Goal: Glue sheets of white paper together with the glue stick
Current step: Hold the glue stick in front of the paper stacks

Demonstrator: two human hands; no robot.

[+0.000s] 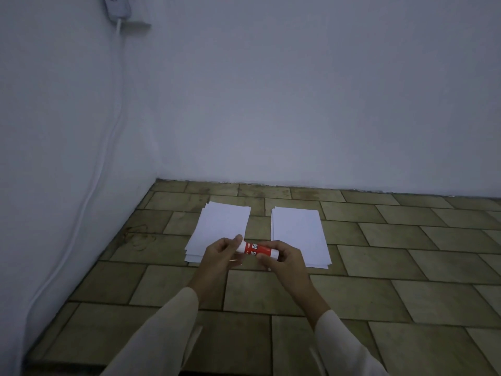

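Observation:
A red and white glue stick (256, 249) lies sideways in the air between my hands, just above the tiled floor. My left hand (221, 253) pinches its left white end, and my right hand (283, 259) grips its right end. Two stacks of white paper rest on the floor beyond the hands: the left stack (220, 226) is slightly fanned, and the right stack (299, 233) is neater. My left hand covers the left stack's near corner, and my right hand overlaps the right stack's near left edge.
The brown tiled floor (379, 267) meets pale walls (271, 104) at the back and on the left. A white cable (89, 191) runs down the left wall from a plug near the top. Bare tiles stretch to the right and toward me.

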